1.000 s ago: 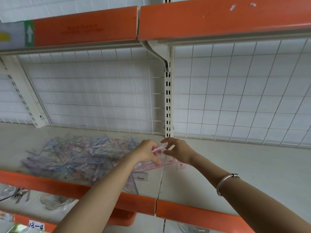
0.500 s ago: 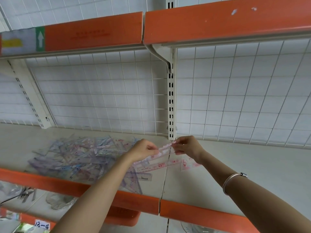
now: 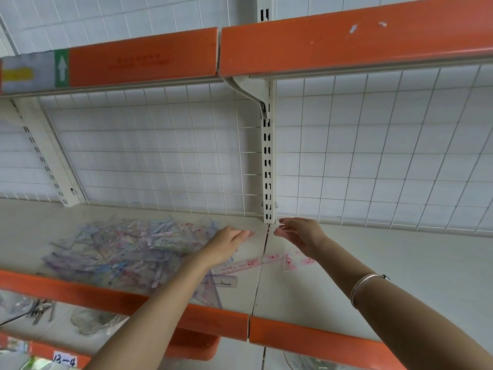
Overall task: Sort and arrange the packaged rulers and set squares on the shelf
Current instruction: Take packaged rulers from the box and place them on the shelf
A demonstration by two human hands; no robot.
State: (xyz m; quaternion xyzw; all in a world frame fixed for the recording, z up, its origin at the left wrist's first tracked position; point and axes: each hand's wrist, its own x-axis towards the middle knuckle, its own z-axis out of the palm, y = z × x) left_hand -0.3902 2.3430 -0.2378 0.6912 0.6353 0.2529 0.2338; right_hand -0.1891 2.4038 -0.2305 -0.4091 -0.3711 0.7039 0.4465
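Note:
A loose heap of packaged rulers and set squares (image 3: 125, 247), clear with blue and purple print, lies on the left part of the cream shelf (image 3: 373, 276). A pink printed ruler (image 3: 248, 263) lies flat across the seam between two shelf boards, with a pink set square (image 3: 294, 261) beside it on the right. My left hand (image 3: 226, 244) hovers over the heap's right edge with fingers straight, holding nothing. My right hand (image 3: 300, 232) is just right of the seam, fingers spread and relaxed, above the set square. A small gap separates the two hands.
A white slotted upright (image 3: 268, 166) and wire grid back panel stand behind the hands. An orange shelf edge (image 3: 306, 335) runs along the front, another orange shelf edge (image 3: 346, 36) overhead. Bagged metal cutlery (image 3: 40, 311) lies on the lower shelf at left.
Both hands let go of the pink ruler they held between them; it now lies flat on the shelf. The hands have moved apart and opened.

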